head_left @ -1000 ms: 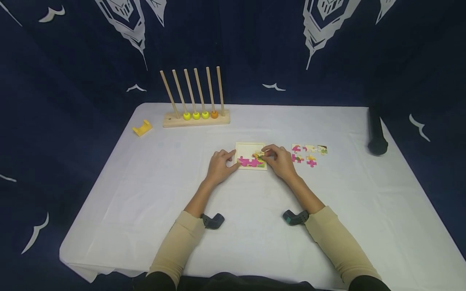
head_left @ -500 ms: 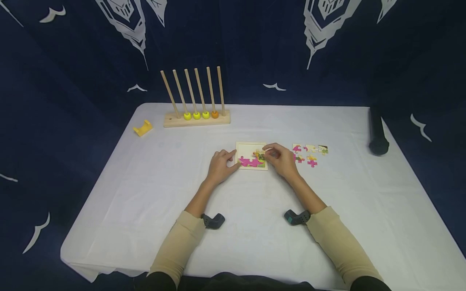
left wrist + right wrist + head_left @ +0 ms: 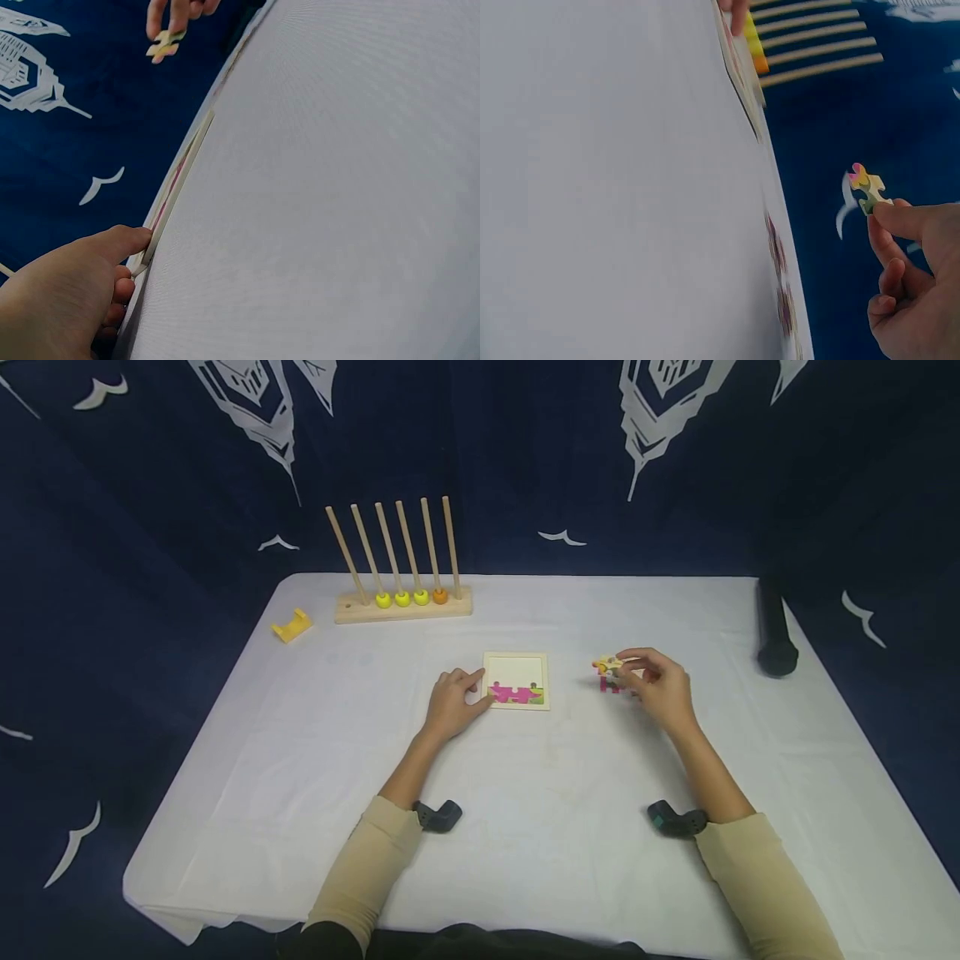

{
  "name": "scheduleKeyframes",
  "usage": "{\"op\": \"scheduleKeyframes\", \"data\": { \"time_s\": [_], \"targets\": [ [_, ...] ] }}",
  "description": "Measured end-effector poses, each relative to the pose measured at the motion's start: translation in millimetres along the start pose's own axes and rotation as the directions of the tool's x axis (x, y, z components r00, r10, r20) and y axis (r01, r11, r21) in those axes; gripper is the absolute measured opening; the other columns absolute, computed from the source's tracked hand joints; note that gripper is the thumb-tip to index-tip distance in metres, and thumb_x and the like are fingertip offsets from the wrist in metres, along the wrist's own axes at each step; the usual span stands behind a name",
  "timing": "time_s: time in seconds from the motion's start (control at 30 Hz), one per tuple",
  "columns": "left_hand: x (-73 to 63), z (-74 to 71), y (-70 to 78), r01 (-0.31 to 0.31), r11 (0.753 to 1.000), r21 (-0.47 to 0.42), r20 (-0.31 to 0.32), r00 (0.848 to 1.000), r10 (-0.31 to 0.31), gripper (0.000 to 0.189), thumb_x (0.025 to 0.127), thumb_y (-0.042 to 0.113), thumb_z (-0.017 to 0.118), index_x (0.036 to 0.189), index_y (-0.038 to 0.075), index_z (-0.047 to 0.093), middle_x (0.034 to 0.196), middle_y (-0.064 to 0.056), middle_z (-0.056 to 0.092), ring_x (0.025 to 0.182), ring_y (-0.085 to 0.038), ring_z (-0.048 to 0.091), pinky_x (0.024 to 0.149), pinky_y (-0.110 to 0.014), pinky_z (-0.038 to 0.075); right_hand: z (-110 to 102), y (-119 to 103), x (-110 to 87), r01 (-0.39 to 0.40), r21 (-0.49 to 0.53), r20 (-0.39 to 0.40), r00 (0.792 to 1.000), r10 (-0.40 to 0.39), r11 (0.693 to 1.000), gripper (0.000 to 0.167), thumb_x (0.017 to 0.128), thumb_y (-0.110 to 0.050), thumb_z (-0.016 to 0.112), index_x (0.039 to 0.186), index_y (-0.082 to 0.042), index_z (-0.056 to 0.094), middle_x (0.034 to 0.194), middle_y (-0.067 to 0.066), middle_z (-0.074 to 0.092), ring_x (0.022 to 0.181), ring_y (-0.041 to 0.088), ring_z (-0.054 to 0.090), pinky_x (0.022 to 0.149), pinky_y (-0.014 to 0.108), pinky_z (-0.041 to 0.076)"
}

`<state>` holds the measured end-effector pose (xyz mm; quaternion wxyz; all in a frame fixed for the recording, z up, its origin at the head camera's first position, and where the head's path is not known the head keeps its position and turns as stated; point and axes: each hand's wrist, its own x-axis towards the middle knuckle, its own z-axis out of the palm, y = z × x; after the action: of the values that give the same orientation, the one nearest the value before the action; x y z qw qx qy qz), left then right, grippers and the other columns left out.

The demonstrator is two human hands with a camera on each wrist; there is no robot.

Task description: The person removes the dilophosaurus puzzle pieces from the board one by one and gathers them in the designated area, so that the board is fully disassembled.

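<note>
Your right hand (image 3: 660,689) pinches a yellow-and-pink wooden puzzle piece (image 3: 608,667) above the loose pieces (image 3: 615,686), at 3 o'clock from the square wooden puzzle tray (image 3: 517,681). Your left hand (image 3: 451,703) rests relaxed, thumb touching the tray's 9 o'clock edge.

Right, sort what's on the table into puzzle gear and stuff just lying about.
Puzzle gear: puzzle tray, steadied by the left hand; puzzle piece pinched in the right hand; loose pieces beneath it.

Lying about: peg rack with beads, yellow clip, black cylinder.
</note>
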<state>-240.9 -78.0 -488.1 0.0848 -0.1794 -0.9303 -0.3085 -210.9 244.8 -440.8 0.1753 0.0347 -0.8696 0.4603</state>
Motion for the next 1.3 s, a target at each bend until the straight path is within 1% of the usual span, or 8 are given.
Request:
{"op": "scheduleKeyframes", "data": {
  "time_s": [0.1,0.2,0.37,0.6,0.77,0.97,1.1,1.3],
  "targets": [
    [0.1,0.0,-0.5,0.003,1.0,0.0,-0.002,1.0,-0.003,0.052,0.082,0.031,0.069,0.125,0.005,0.058,0.082,-0.001,0.051,0.078,-0.018,0.041,0.071,-0.03,0.035,-19.8,14.0,-1.8,-0.089,-0.034,-0.029,0.996,0.088,0.995,0.024,0.084,-0.028,0.068,0.104,-0.014,0.066,0.083,-0.005,0.066,0.064,0.012,0.038,0.047,0.037,0.031],
    [0.2,0.2,-0.8,0.002,1.0,-0.005,-0.006,1.0,-0.002,0.052,0.082,0.032,0.069,0.125,0.005,0.058,0.081,-0.001,0.051,0.077,-0.018,0.041,0.07,-0.03,0.035,-37.2,23.8,-4.6,-0.18,-0.056,-0.044,0.983,0.177,0.982,0.028,0.085,-0.028,0.067,0.108,-0.013,0.066,0.085,-0.003,0.066,0.07,0.013,0.041,0.052,0.032,0.033],
    [0.0,0.7,-1.3,0.001,1.0,-0.016,-0.009,1.0,-0.001,0.052,0.081,0.031,0.07,0.124,0.005,0.058,0.08,0.0,0.051,0.077,-0.018,0.041,0.07,-0.03,0.034,-56.7,35.8,-8.3,-0.341,-0.14,-0.013,0.939,0.343,0.929,0.033,0.087,-0.028,0.065,0.116,-0.011,0.063,0.095,0.006,0.066,0.071,0.016,0.044,0.053,0.024,0.035],
    [0.0,0.4,-0.6,0.002,1.0,-0.019,-0.01,1.0,-0.002,0.051,0.081,0.031,0.07,0.124,0.006,0.059,0.08,0.0,0.05,0.078,-0.018,0.041,0.07,-0.03,0.034,-58.3,50.4,-10.6,-0.423,-0.223,0.029,0.898,0.44,0.878,0.034,0.091,-0.023,0.059,0.121,-0.007,0.06,0.109,0.021,0.062,0.084,0.02,0.054,0.048,0.018,0.037],
    [0.3,-0.2,-0.3,0.009,1.0,-0.017,-0.001,1.0,-0.009,0.052,0.082,0.032,0.069,0.125,0.006,0.058,0.081,0.0,0.05,0.077,-0.017,0.04,0.07,-0.03,0.034,-53.9,59.9,-12.5,-0.371,-0.263,-0.004,0.923,0.384,0.89,0.03,0.09,-0.017,0.06,0.117,-0.005,0.062,0.105,0.022,0.063,0.085,0.027,0.058,0.045,0.014,0.035],
    [0.6,-0.7,-1.1,0.004,1.0,-0.016,-0.001,1.0,-0.004,0.052,0.082,0.032,0.069,0.125,0.006,0.057,0.081,0.0,0.05,0.077,-0.018,0.04,0.07,-0.03,0.034,-50.1,65.8,-12.1,-0.295,-0.325,-0.016,0.952,0.307,0.899,0.029,0.09,-0.017,0.06,0.115,-0.003,0.062,0.1,0.022,0.064,0.088,0.033,0.059,0.058,0.024,0.037],
    [0.6,-0.1,-1.7,0.008,1.0,-0.01,0.001,1.0,-0.008,0.052,0.082,0.032,0.069,0.126,0.006,0.057,0.081,0.0,0.05,0.077,-0.017,0.04,0.069,-0.029,0.034,-48.5,66.5,-11.9,-0.271,-0.357,-0.03,0.96,0.279,0.894,0.027,0.089,-0.015,0.061,0.113,-0.003,0.064,0.096,0.019,0.064,0.074,0.027,0.053,0.056,0.03,0.034],
    [0.5,0.8,-2.2,-0.003,1.0,-0.016,-0.01,1.0,0.003,0.052,0.081,0.032,0.069,0.125,0.006,0.058,0.08,0.0,0.05,0.077,-0.018,0.04,0.069,-0.03,0.034,-48.6,67.6,-12.7,-0.262,-0.37,-0.038,0.963,0.267,0.891,0.026,0.088,-0.014,0.062,0.111,-0.004,0.065,0.089,0.013,0.061,0.06,0.018,0.043,0.047,0.027,0.031]
  ]
}}
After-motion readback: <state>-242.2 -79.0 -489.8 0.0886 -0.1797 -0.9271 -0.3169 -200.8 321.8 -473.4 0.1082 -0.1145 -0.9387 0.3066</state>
